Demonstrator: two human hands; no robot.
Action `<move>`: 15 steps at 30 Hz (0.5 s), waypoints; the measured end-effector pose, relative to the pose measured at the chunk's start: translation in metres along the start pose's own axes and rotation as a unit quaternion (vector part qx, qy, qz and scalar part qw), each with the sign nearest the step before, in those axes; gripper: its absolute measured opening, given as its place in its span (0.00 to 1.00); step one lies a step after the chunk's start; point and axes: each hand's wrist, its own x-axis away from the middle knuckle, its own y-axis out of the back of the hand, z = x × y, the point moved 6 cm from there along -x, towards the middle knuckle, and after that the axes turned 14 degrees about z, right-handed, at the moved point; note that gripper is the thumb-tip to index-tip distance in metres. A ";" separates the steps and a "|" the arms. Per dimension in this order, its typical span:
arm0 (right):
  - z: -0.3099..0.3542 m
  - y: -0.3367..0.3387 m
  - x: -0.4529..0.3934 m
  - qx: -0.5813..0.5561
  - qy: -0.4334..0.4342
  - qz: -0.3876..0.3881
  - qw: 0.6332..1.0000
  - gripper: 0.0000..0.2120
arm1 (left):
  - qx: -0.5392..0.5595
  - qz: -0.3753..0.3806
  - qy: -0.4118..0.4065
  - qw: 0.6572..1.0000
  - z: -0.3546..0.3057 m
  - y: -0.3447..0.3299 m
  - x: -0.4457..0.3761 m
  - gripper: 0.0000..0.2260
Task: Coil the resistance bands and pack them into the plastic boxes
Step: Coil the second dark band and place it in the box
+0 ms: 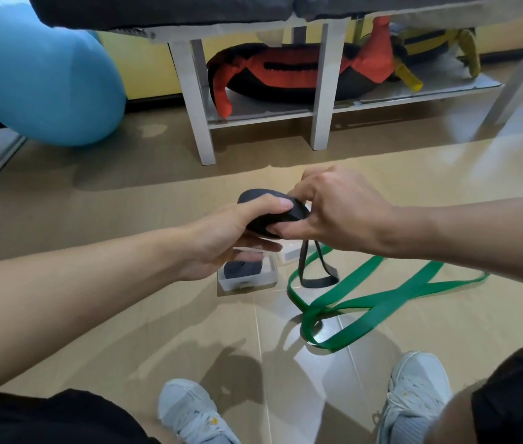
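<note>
A black resistance band [261, 203] is partly coiled into an oval roll held above the floor. My left hand [231, 233] grips the roll from the left, thumb on top. My right hand [333, 209] pinches it from the right. The band's loose end [316, 274] hangs down to the floor in a loop. Below my hands a clear plastic box [271, 278] holds another coiled black band [242, 269]. A second clear box [290, 253] sits just right of it, mostly hidden. A long green band [391, 298] lies uncoiled on the floor to the right.
A white bench frame [204, 123] stands ahead with red and yellow weight bags [289, 72] on its low shelf. A blue exercise ball [42, 78] is at the left. My two white shoes [414, 392] are at the bottom, on the tan floor.
</note>
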 end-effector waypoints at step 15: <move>-0.006 0.004 0.001 0.029 -0.005 0.001 1.000 0.18 | 0.042 0.051 -0.003 0.998 -0.002 0.009 0.000 0.27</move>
